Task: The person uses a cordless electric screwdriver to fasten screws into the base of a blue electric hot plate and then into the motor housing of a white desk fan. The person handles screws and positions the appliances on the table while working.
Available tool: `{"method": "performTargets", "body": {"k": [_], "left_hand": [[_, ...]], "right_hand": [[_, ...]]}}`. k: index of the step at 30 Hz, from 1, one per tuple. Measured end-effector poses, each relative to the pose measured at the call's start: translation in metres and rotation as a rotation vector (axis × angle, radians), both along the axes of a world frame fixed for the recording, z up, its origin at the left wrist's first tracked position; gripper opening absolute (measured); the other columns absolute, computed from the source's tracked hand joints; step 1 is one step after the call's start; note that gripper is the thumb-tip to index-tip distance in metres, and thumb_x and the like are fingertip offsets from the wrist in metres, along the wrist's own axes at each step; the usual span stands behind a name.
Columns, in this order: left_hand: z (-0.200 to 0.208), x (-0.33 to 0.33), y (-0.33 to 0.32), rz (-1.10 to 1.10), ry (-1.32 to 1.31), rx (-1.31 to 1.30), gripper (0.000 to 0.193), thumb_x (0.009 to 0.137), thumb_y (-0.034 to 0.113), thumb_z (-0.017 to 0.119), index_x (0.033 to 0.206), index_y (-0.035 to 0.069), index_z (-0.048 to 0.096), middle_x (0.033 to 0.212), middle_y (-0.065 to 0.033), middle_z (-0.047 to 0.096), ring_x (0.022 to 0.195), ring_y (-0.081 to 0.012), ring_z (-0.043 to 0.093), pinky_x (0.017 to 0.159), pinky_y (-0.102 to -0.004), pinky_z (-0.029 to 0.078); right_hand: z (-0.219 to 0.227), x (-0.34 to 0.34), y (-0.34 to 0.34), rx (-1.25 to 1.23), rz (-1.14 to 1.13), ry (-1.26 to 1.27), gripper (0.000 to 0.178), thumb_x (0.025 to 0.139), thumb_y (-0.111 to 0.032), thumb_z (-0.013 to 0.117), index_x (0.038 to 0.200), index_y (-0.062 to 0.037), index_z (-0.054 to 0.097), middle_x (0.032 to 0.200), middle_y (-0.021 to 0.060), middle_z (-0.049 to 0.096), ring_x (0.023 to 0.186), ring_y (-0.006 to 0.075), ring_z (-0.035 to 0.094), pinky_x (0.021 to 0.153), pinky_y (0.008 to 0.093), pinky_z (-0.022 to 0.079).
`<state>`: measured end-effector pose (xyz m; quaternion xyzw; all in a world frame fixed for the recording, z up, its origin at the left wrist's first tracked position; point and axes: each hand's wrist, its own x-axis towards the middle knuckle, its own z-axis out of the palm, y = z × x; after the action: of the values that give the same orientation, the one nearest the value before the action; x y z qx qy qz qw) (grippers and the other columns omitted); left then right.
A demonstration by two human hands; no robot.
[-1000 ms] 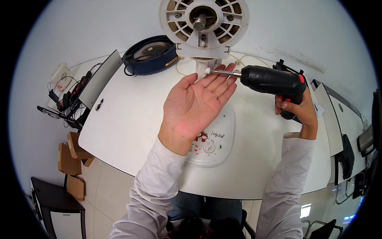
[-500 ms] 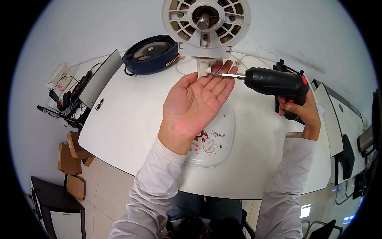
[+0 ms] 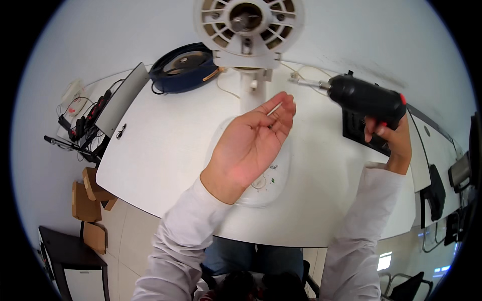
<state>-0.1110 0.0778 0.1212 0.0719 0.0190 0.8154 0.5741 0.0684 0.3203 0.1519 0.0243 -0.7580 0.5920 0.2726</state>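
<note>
From where I stand, the right hand (image 3: 394, 138) is wrapped round the grip of the black drill (image 3: 364, 98), thumb and fingers curled close in by the red trigger, presumably so one hand can both carry its weight and work it. The drill is tipped a little, its bit (image 3: 309, 83) pointing left toward the post (image 3: 246, 98) but well apart from it, so nothing is being turned at this moment.

The left hand (image 3: 251, 145) is unclenched, palm up, with the fingers bent into a loose cup below the small white knob (image 3: 254, 84) on the post. That cupped shape would suit catching or keeping something tiny; whether anything lies in it I cannot tell, as the fingers hide the hollow.

The fan head (image 3: 246, 22) sits atop the post at the far side of the table (image 3: 160, 140), its round face and bare shaft toward the person. The wide base (image 3: 280, 168), partly behind the left hand, rests flat on the table, which probably lets the fan stand upright without either hand bracing it. The blue case (image 3: 183, 62) lies to the left of the post, leaving the space before the person to both arms
</note>
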Motion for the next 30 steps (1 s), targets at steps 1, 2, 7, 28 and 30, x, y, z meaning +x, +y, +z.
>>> {"method": "performTargets", "body": {"k": [1, 2, 7, 28, 30], "left_hand": [[-0.003, 0.004, 0.002, -0.011, 0.151, -0.083, 0.041, 0.087, -0.003, 0.033, 0.127, -0.008, 0.038, 0.117, -0.0144, 0.049, 0.104, -0.0234, 0.051, 0.093, -0.0331, 0.045], [-0.004, 0.012, 0.006, -0.029, 0.301, -0.16, 0.04, 0.086, -0.004, 0.034, 0.125, -0.007, 0.04, 0.111, -0.0119, 0.05, 0.097, -0.0201, 0.052, 0.087, -0.0307, 0.046], [-0.025, 0.038, 0.053, -0.199, 0.904, -0.483, 0.031, 0.079, -0.006, 0.034, 0.104, -0.002, 0.054, 0.089, -0.0028, 0.05, 0.074, -0.01, 0.047, 0.066, -0.0221, 0.042], [-0.149, 0.07, 0.226, 0.588, 2.101, -0.728, 0.069, 0.076, -0.01, 0.042, 0.141, -0.002, 0.02, 0.129, -0.0244, 0.044, 0.115, -0.0396, 0.046, 0.1, -0.0412, 0.038], [-0.155, 0.07, 0.233, 0.604, 2.305, -0.721, 0.076, 0.076, -0.008, 0.044, 0.144, 0.0, 0.011, 0.134, -0.0244, 0.039, 0.121, -0.0377, 0.043, 0.103, -0.0445, 0.034]], "right_hand": [[0.001, 0.006, 0.004, 0.009, -0.019, 0.035, 0.053, 0.064, -0.009, 0.074, 0.111, 0.002, 0.052, 0.075, 0.0098, 0.058, 0.057, 0.0165, 0.057, 0.052, 0.0276, 0.049], [0.003, 0.015, 0.008, 0.019, -0.039, 0.054, 0.05, 0.067, -0.012, 0.074, 0.11, 0.0021, 0.053, 0.075, 0.0095, 0.058, 0.058, 0.0166, 0.058, 0.052, 0.0271, 0.048], [0.009, 0.055, 0.018, 0.095, -0.219, 0.232, 0.046, 0.071, -0.016, 0.073, 0.109, 0.0009, 0.054, 0.075, 0.0099, 0.058, 0.057, 0.0167, 0.057, 0.052, 0.027, 0.048], [0.003, 0.091, 0.04, 0.023, -0.386, 0.179, 0.034, 0.072, -0.018, 0.077, 0.095, -0.0007, 0.06, 0.072, 0.0073, 0.062, 0.056, 0.0144, 0.06, 0.057, 0.0254, 0.05], [-0.001, 0.093, 0.045, 0.015, -0.385, 0.175, 0.033, 0.072, -0.019, 0.076, 0.094, -0.0008, 0.06, 0.072, 0.0073, 0.062, 0.056, 0.0146, 0.061, 0.057, 0.0255, 0.051]]}}
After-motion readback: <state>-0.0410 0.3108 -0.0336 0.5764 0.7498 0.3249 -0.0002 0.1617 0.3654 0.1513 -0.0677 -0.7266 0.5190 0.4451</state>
